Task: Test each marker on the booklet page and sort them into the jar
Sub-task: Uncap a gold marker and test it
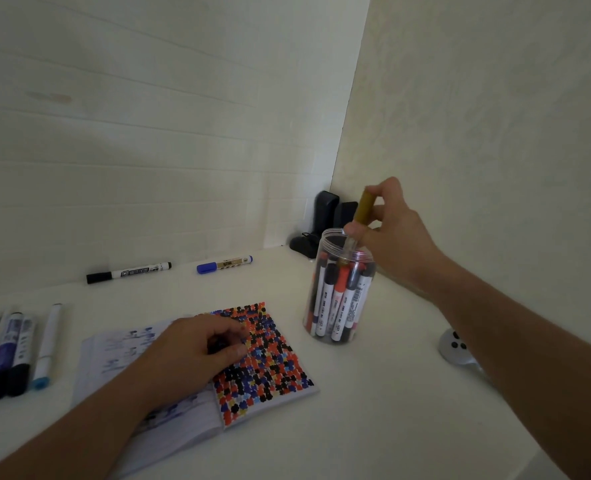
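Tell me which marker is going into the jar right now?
The gold-capped marker, pinched in the right hand, its lower end inside the jar mouth. The other loose markers all lie flat on the table.

Both forearms bare, no sleeves visible. Left hand (197, 348) and right hand (391, 233) without rings, watches or gloves.
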Demonstrator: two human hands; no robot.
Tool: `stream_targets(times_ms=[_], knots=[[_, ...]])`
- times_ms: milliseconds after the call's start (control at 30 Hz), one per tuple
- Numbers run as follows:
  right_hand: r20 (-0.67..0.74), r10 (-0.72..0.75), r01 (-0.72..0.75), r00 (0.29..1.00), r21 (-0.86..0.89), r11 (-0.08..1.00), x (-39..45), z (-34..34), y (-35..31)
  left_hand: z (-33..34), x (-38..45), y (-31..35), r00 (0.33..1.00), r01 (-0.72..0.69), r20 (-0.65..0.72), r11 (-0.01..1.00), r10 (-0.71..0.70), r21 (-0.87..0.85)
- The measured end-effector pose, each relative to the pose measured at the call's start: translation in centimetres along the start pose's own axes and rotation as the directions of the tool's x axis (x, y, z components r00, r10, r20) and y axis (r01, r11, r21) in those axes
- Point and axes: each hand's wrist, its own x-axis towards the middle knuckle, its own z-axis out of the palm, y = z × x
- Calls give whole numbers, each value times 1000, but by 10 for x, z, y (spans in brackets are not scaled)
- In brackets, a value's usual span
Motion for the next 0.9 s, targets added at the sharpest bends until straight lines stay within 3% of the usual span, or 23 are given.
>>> stream_targets(times_ms=[233,433,767,900], knots=[[63,-220,225,973,-84,971,-6,14,-7,1,0,-3,1000,-8,-1,1000,8,18],[85,-119,136,989,-227,964,-5,12,-6,1,1,-4,1000,1,2,1000,-1,8],[61,-117,127,991,-207,970,-17,22,-3,2,1,-5,1000,-14,6,999,14,31],[10,-59,59,998,-24,998,-8,13,-7,1,3,-4,1000,2,-8,1000,-1,12]])
